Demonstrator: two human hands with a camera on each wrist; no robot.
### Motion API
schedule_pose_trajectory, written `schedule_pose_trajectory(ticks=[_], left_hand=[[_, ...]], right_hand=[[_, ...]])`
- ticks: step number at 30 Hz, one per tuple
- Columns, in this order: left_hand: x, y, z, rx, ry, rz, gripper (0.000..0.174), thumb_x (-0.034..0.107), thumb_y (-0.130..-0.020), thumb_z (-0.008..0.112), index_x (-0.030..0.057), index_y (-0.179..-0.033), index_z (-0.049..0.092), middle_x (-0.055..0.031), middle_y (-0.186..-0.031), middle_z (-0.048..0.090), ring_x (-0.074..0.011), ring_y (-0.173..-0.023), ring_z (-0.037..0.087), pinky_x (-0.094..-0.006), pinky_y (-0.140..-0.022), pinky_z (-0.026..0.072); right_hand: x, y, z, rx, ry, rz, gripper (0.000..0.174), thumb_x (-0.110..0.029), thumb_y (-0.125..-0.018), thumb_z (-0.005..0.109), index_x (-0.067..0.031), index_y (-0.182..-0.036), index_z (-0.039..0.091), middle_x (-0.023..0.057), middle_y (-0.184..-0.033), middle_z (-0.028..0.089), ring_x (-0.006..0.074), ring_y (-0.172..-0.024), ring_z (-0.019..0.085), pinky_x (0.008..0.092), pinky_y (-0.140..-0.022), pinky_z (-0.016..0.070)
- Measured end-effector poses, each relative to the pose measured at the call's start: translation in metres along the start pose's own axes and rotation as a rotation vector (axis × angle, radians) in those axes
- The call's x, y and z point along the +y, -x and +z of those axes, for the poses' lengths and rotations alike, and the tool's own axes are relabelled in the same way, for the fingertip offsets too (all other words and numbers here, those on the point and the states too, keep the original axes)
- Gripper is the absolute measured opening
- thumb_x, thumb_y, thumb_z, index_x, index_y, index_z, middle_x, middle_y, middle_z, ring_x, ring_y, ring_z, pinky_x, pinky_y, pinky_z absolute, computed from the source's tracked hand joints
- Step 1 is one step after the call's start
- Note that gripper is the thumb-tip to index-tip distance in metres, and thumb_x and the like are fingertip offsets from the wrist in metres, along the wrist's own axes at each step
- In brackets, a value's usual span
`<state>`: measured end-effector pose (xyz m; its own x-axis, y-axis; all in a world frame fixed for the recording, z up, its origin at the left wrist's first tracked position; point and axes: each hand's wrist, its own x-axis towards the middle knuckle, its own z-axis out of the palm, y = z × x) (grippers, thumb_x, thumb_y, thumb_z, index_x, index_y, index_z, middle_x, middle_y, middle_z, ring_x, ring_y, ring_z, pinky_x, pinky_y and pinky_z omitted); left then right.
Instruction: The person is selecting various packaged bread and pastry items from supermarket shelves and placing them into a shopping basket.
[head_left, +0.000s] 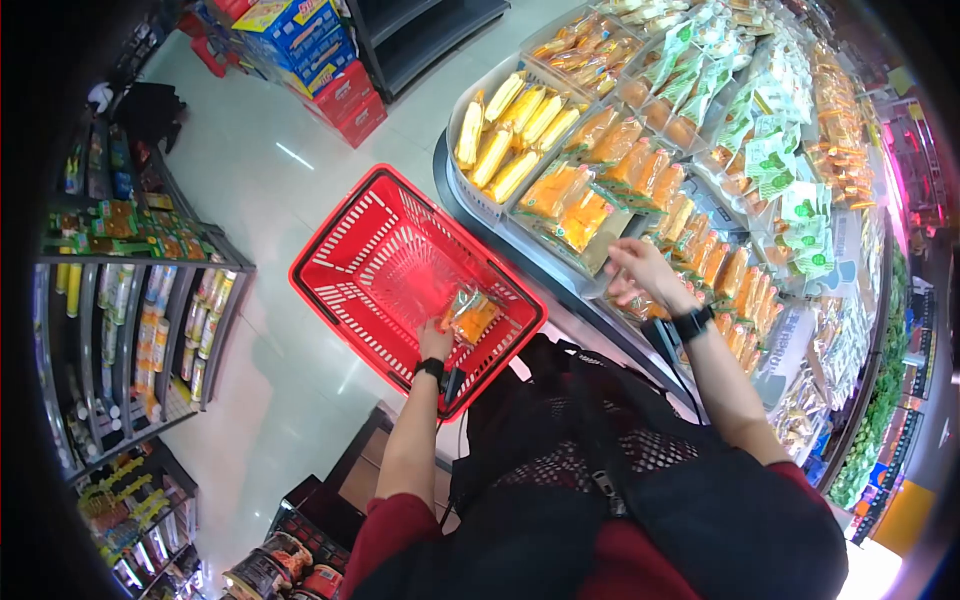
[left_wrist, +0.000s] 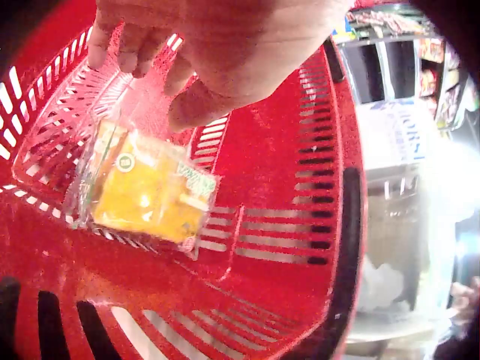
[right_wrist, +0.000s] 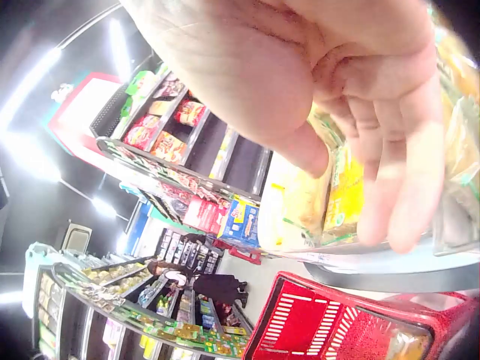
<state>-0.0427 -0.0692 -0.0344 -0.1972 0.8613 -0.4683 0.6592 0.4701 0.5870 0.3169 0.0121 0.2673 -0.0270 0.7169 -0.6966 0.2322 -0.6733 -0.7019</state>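
a shopper's left hand reaches into a red basket, a bagged pack of orange-yellow bread lying just beyond its fingertips. the hand's loosely bent fingers stand apart from the thumb, with nothing gripped between them; whether a fingertip brushes the wrapper cannot be told. the basket, close below the display stand, seems placed for a short reach from one to the other, and its slatted walls likely keep the pack from sliding out.

the right hand, half open with its fingers relaxed and slightly bent, has hold of nothing as it hangs over the stand. just ahead of it are similar orange packs, probably grouped by kind for easy picking, with long yellow packs farther off.
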Motion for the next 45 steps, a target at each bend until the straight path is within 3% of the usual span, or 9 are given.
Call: schedule_pose_trajectory(ticks=[7, 10, 14, 18, 21, 22, 27, 35, 45], left_hand=[[-0.008, 0.059, -0.054, 0.031, 0.379, -0.083, 0.039, 0.022, -0.079, 0.066, 0.0022, -0.112, 0.059, -0.0174, -0.102, 0.059, -0.0247, -0.096, 0.057, -0.0329, -0.086, 0.0446], [0.004, 0.082, -0.065, 0.027, 0.528, -0.155, 0.036, 0.018, -0.081, 0.064, 0.0008, -0.112, 0.058, -0.0164, -0.105, 0.060, -0.0236, -0.097, 0.058, -0.0328, -0.086, 0.0449], [0.023, 0.099, -0.067, -0.069, 0.638, -0.236, 0.035, 0.016, -0.082, 0.064, -0.0005, -0.112, 0.057, -0.0132, -0.108, 0.061, -0.0197, -0.099, 0.057, -0.0298, -0.084, 0.0456], [0.051, 0.094, -0.071, -0.100, 0.573, -0.050, 0.033, 0.014, -0.083, 0.063, 0.0001, -0.112, 0.056, -0.0119, -0.109, 0.061, -0.0169, -0.096, 0.058, -0.0274, -0.085, 0.0451], [0.091, 0.091, -0.079, -0.195, 0.638, 0.005, 0.033, 0.013, -0.086, 0.060, -0.0006, -0.115, 0.054, -0.0117, -0.110, 0.060, -0.0169, -0.102, 0.056, -0.0282, -0.090, 0.0434], [0.103, 0.090, -0.085, -0.242, 0.654, 0.042, 0.033, 0.013, -0.087, 0.059, -0.0009, -0.117, 0.053, -0.0112, -0.111, 0.060, -0.0164, -0.105, 0.055, -0.0280, -0.092, 0.0418], [0.203, 0.107, -0.125, -0.470, 0.771, 0.277, 0.038, 0.021, -0.092, 0.053, -0.0002, -0.123, 0.048, -0.0111, -0.115, 0.058, -0.0160, -0.108, 0.053, -0.0291, -0.094, 0.0402], [0.261, 0.138, -0.165, -0.866, 1.070, 0.332, 0.048, 0.026, -0.095, 0.047, -0.0011, -0.132, 0.036, -0.0068, -0.126, 0.049, -0.0139, -0.112, 0.050, -0.0278, -0.095, 0.0404], [0.221, 0.145, -0.164, -0.534, 0.968, 0.249, 0.042, 0.013, -0.089, 0.058, -0.0007, -0.126, 0.043, -0.0060, -0.114, 0.056, -0.0120, -0.101, 0.056, -0.0264, -0.085, 0.0474]], right_hand=[[0.009, -0.098, -0.003, 0.070, -0.304, 0.048, 0.066, -0.025, -0.087, 0.057, 0.0056, -0.132, 0.020, 0.0256, -0.131, 0.034, 0.0334, -0.080, 0.063, 0.0418, -0.059, 0.0582], [0.014, -0.107, -0.002, 0.009, -0.439, 0.137, 0.038, -0.020, -0.089, 0.052, 0.0028, -0.115, 0.036, 0.0157, -0.093, 0.053, 0.0297, -0.076, 0.063, 0.0448, -0.060, 0.0579], [0.015, -0.094, -0.001, 0.043, -0.384, 0.121, 0.019, -0.017, -0.090, 0.049, -0.0016, -0.100, 0.042, 0.0087, -0.077, 0.051, 0.0250, -0.070, 0.062, 0.0440, -0.059, 0.0580], [-0.006, -0.055, -0.004, 0.161, -0.142, -0.007, 0.014, -0.016, -0.089, 0.049, -0.0028, -0.088, 0.048, 0.0082, -0.077, 0.050, 0.0190, -0.067, 0.061, 0.0373, -0.059, 0.0567], [0.008, -0.025, -0.017, 0.501, 0.580, -0.622, 0.018, -0.017, -0.089, 0.051, -0.0009, -0.081, 0.051, 0.0092, -0.076, 0.046, 0.0147, -0.069, 0.057, 0.0255, -0.062, 0.0480], [0.007, -0.010, -0.014, 0.497, 0.583, -0.618, 0.018, -0.017, -0.089, 0.051, -0.0009, -0.081, 0.051, 0.0092, -0.076, 0.046, 0.0147, -0.069, 0.057, 0.0255, -0.062, 0.0480], [-0.024, 0.067, -0.006, -0.024, -0.043, -0.402, 0.015, -0.016, -0.091, 0.053, -0.0035, -0.083, 0.052, -0.0009, -0.076, 0.050, 0.0067, -0.073, 0.052, 0.0213, -0.065, 0.0439], [-0.023, 0.080, 0.029, -0.251, -0.155, -0.357, 0.014, -0.017, -0.090, 0.056, -0.0045, -0.084, 0.054, -0.0061, -0.078, 0.049, 0.0038, -0.074, 0.044, 0.0198, -0.067, 0.0385], [-0.018, 0.063, 0.051, -0.373, -0.040, -0.388, 0.017, -0.019, -0.092, 0.053, -0.0023, -0.092, 0.056, 0.0008, -0.090, 0.058, 0.0074, -0.084, 0.054, 0.0237, -0.075, 0.0465]])
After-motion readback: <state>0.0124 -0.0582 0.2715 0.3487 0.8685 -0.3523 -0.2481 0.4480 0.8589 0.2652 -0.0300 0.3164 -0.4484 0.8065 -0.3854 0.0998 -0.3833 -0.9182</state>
